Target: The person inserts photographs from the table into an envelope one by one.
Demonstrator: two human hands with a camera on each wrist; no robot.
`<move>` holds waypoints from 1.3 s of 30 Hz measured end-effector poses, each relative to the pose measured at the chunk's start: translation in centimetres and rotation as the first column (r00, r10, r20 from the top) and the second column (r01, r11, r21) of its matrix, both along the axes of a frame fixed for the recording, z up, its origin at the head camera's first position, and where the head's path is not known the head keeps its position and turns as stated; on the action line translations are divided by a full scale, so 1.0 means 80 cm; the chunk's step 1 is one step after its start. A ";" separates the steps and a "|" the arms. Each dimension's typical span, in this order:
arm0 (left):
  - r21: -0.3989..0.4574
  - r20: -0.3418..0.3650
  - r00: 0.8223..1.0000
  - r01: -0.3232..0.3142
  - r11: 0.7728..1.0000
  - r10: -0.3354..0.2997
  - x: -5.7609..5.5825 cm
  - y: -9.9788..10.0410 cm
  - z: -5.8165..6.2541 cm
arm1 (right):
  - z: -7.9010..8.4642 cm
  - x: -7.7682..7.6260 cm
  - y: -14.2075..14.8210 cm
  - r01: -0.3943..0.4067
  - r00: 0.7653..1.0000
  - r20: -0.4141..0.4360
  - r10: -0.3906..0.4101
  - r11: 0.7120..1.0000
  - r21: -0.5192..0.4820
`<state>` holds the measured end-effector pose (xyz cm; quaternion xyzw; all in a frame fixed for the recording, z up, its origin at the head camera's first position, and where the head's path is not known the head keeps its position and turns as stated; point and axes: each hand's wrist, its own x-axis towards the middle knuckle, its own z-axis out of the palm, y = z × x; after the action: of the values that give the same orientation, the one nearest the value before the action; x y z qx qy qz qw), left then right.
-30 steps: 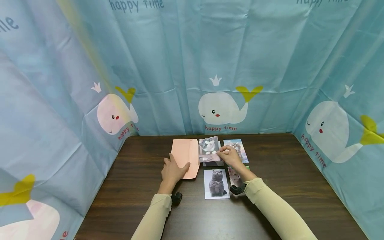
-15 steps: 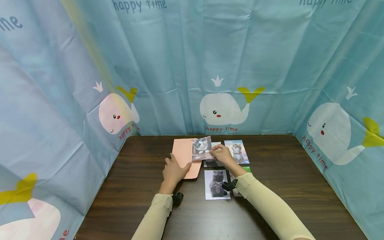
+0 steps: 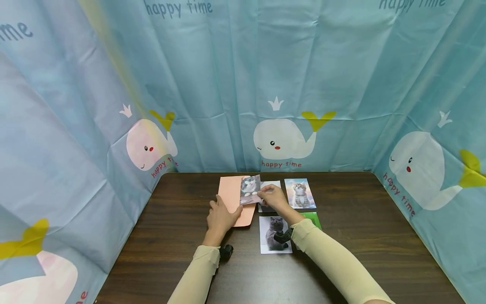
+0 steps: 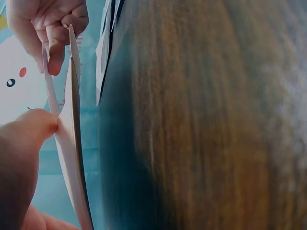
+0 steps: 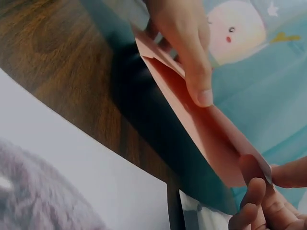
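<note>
A pink envelope lies at the table's back, left of the photo cards. My left hand grips it, the thumb on its upper layer. In the right wrist view the mouth of the envelope gapes. My right hand pinches a photo card of a grey-and-white cat by its right edge. This card overlaps the envelope's right side in the head view. Seen from the left wrist, the envelope is edge-on, and the right hand is beyond it.
On the dark wooden table lie several cat photos: a kitten card, a grey cat card, a green-edged card mostly under the right forearm, and one partly behind the right hand. A whale-print curtain surrounds the table.
My right hand has carried the cat photo leftward, from beside the envelope to over its right part, uncovering more of the card behind. The left hand keeps its place on the envelope.
</note>
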<state>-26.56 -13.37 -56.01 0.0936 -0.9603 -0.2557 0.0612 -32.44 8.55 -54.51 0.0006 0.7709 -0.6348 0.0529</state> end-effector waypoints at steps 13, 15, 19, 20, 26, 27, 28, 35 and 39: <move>-0.002 0.005 1.000 -0.005 1.000 0.005 0.000 0.002 0.000 | -0.001 -0.003 -0.005 -0.022 1.000 -0.017 0.022 0.999 0.046; 0.001 0.004 1.000 0.000 1.000 0.000 0.000 0.003 0.001 | -0.001 -0.004 -0.006 -0.019 1.000 -0.015 0.020 0.999 0.041; -0.003 -0.004 1.000 0.006 1.000 -0.006 -0.001 0.004 0.002 | 0.000 -0.007 -0.012 -0.026 0.999 -0.019 0.027 0.998 0.054; -0.005 -0.004 1.000 0.004 1.000 -0.004 -0.001 0.004 0.002 | 0.000 -0.007 -0.013 -0.028 0.999 -0.019 0.030 0.997 0.067; -0.011 -0.010 1.000 0.000 1.000 0.000 -0.002 0.005 0.002 | 0.004 -0.009 -0.023 -0.025 0.999 -0.019 0.028 0.993 0.119; -0.013 -0.013 1.000 0.001 1.000 -0.001 -0.002 0.005 0.002 | 0.003 -0.009 -0.024 -0.028 0.999 -0.016 0.030 0.994 0.108; -0.016 -0.014 1.000 0.002 1.000 -0.002 -0.002 0.005 0.002 | 0.003 -0.009 -0.026 -0.030 0.999 -0.015 0.032 0.994 0.104; -0.023 -0.031 0.999 0.004 1.000 -0.005 -0.004 0.005 -0.001 | -0.001 -0.010 -0.037 -0.012 1.000 -0.024 0.015 0.993 0.115; -0.026 -0.026 1.000 0.004 1.000 -0.004 -0.005 0.007 -0.005 | -0.002 -0.012 -0.041 0.005 0.999 -0.054 0.005 0.983 0.185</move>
<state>-26.93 -12.82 -56.43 0.0875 -0.9628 -0.2445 0.0746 -33.36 5.28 -54.70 -0.0117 0.8276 -0.5602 0.0316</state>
